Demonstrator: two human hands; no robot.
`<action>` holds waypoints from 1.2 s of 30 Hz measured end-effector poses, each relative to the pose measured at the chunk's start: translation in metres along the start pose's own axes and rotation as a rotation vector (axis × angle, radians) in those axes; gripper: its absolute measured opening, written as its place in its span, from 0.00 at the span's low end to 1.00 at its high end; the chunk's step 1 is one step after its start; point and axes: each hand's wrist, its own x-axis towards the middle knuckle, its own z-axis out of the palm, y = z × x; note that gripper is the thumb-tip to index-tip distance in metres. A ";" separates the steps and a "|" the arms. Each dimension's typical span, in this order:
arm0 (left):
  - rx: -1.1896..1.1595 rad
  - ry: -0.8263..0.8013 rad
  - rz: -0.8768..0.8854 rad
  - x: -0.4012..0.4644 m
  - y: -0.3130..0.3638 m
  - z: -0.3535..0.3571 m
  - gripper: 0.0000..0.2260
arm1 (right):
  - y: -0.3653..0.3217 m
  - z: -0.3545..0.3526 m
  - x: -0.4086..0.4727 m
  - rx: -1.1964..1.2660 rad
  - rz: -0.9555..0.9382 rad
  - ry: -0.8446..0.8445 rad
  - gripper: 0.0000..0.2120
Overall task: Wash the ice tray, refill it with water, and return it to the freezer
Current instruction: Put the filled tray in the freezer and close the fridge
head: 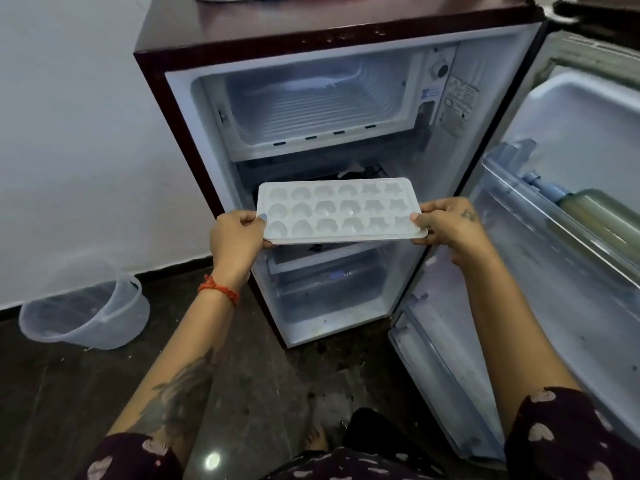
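I'm holding the ice tray point(341, 210) level in front of the open fridge point(242, 57), left hand point(237, 233) and right hand point(446, 225) each pinching an end; looks like the return step, so next I'm lifting it up into the freezer box point(311, 105) without tipping

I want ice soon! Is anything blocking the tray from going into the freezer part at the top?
Nothing visible: the freezer compartment is open and looks empty, and both hands hold the ice tray just below it.
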 end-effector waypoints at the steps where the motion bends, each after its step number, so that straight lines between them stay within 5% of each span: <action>1: -0.003 0.000 0.007 0.006 0.002 -0.001 0.13 | -0.005 0.003 0.006 -0.005 0.002 -0.003 0.07; 13: -0.037 0.066 -0.002 0.069 0.026 0.020 0.06 | -0.046 0.020 0.094 -0.041 -0.062 -0.044 0.09; 25: 0.045 0.134 0.055 0.137 0.045 0.044 0.11 | -0.092 0.038 0.162 -0.025 -0.134 -0.046 0.02; 36: 0.056 0.276 0.079 0.176 0.057 0.068 0.12 | -0.115 0.059 0.221 -0.091 -0.141 -0.076 0.09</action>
